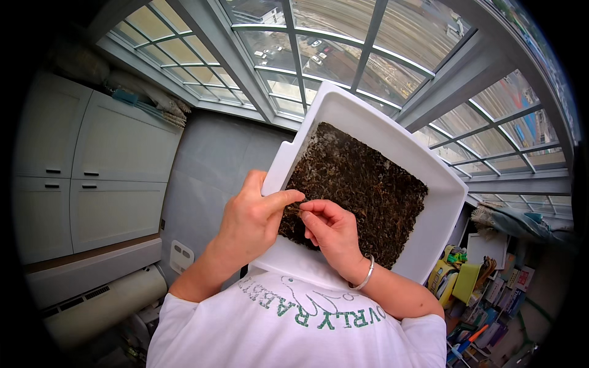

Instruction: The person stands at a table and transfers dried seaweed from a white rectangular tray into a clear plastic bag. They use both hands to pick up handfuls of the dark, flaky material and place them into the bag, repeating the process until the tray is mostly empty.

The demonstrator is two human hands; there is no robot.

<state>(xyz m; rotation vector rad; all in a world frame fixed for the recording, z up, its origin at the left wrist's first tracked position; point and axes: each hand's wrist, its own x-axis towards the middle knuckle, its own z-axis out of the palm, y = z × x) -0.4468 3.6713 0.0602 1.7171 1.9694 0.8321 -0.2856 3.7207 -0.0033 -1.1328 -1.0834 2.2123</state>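
A white plastic tub lies before me with a layer of dark brown, soil-like plant matter on its bottom. At the tub's left wall is my left hand, its fingers hooked over the rim and one finger stretched over the dark matter. My right hand, with a silver bangle at the wrist, is over the near left part of the tub. Its thumb and forefinger are pinched on a thin brown strand, close to the left fingertip.
Tall gridded windows rise behind the tub. White cabinets stand on the left above a grey tiled floor. At the lower right, a yellow-green bin stands among books and other household items.
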